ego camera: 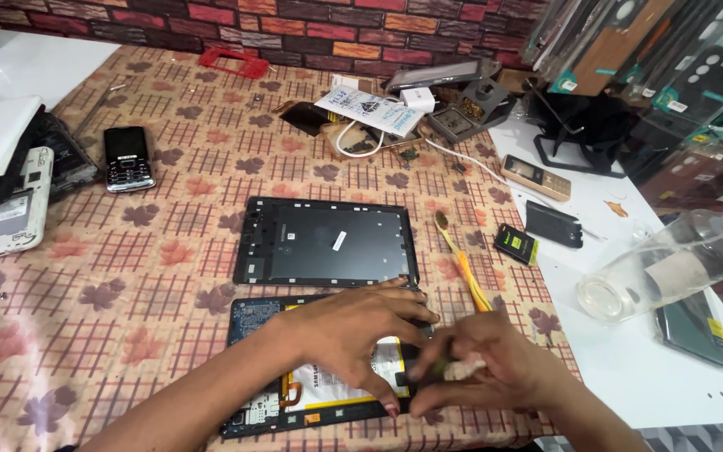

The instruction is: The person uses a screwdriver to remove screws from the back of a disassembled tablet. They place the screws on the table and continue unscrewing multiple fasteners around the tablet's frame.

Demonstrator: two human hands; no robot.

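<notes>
An opened tablet [254, 318] with a blue circuit board and a white battery [387, 358] lies at the near edge of the table. My left hand [349, 331] presses flat on it, fingers spread over the battery. My right hand [483, 368] pinches a small whitish tool or wad against the tablet's right side; its tip is hidden by my fingers. Just beyond lies the tablet's dark back cover [328, 243], inner side up.
A yellow-handled toothbrush [462, 264] lies right of the cover. A keypad phone [127, 157] and white phones [10, 209] sit at left. A clear plastic bottle [671, 264], a small battery [516, 244], a dark phone [554, 224] and a charger cable [357, 138] are at right and back.
</notes>
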